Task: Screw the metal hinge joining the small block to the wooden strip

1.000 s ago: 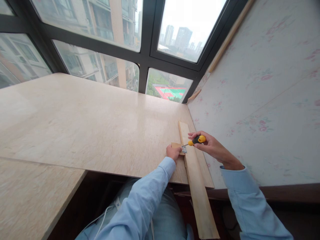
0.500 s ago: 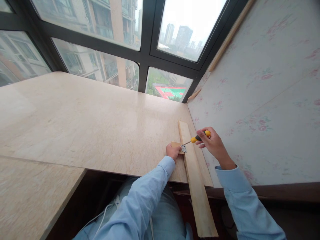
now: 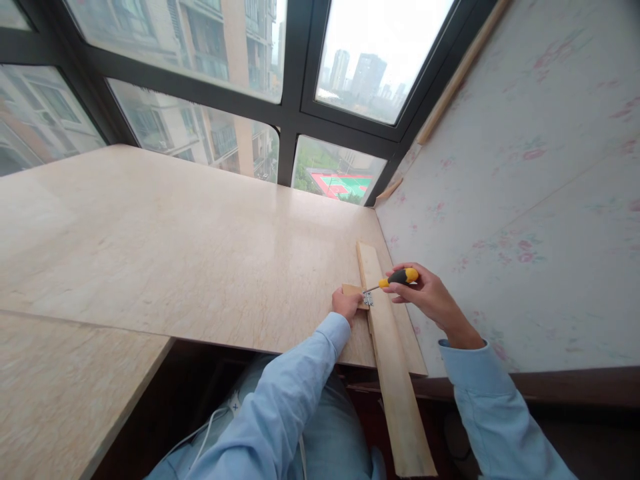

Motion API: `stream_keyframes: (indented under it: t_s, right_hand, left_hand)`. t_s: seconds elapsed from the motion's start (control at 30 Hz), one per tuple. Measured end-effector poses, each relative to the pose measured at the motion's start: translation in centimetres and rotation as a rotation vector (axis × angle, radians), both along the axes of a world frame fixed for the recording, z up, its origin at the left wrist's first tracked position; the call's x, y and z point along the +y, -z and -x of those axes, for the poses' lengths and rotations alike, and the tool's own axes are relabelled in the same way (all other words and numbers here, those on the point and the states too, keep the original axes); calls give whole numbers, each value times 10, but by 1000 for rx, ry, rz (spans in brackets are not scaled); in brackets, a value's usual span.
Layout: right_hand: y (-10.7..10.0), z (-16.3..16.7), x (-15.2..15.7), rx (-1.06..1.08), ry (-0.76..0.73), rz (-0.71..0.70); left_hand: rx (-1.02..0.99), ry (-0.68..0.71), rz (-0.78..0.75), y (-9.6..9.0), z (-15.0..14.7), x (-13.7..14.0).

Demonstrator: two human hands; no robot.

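Note:
In my right hand is a yellow and black screwdriver, its fingers closed around the handle. The shaft slants down to the left, and its tip meets a small metal hinge. That hinge lies across a long pale wooden board and a small wooden block beside it. My left hand is closed on the block, with its fingertips by the hinge's left edge. Whether a screw sits under the tip is too small to tell.
The board lies on a beige marble-look sill and juts past its front edge. A papered wall rises close on the right. Dark-framed windows stand behind. A white cord hangs over my lap.
My right hand has shifted slightly down and turned, and the screwdriver handle sits a little lower and flatter. The left hand, block and board stay in place.

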State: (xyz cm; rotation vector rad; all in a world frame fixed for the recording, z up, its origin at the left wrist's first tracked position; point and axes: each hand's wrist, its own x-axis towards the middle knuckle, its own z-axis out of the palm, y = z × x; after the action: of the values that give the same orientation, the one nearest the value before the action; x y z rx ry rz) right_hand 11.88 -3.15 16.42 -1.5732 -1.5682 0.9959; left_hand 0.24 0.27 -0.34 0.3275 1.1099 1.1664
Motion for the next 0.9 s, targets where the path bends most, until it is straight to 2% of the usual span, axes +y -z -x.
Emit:
stream_keyframes:
  t_s: [0.13, 0.2, 0.27, 0.4, 0.47, 0.53, 0.6, 0.77, 0.83, 0.9]
  right_hand:
    - [13, -3, 9, -395, 294, -281]
    - [22, -5, 15, -454, 353, -353]
    - [31, -6, 21, -319, 319, -368]
    - [44, -4, 28, 215, 96, -308]
    - [44, -1, 27, 331, -16, -245]
    - [44, 3, 25, 338, -55, -223]
    - [43, 6, 25, 304, 13, -273]
    - [36, 9, 26, 256, 341, -579]
    - [32, 9, 25, 242, 382, -641]
    - [30, 7, 23, 215, 371, -631]
  left_hand:
    - [7, -5, 10, 0, 0, 0]
    - [15, -5, 11, 1, 0, 0]
    - [26, 0, 5, 1, 0, 1]
    - [27, 7, -4, 3, -1, 1]
    - [31, 10, 0, 3, -1, 1]
    - [33, 9, 0, 3, -1, 1]
    - [26, 7, -3, 2, -1, 1]
    - [17, 17, 11, 1, 1, 0]
    - [15, 21, 14, 0, 1, 0]
    - [12, 21, 15, -1, 2, 0]
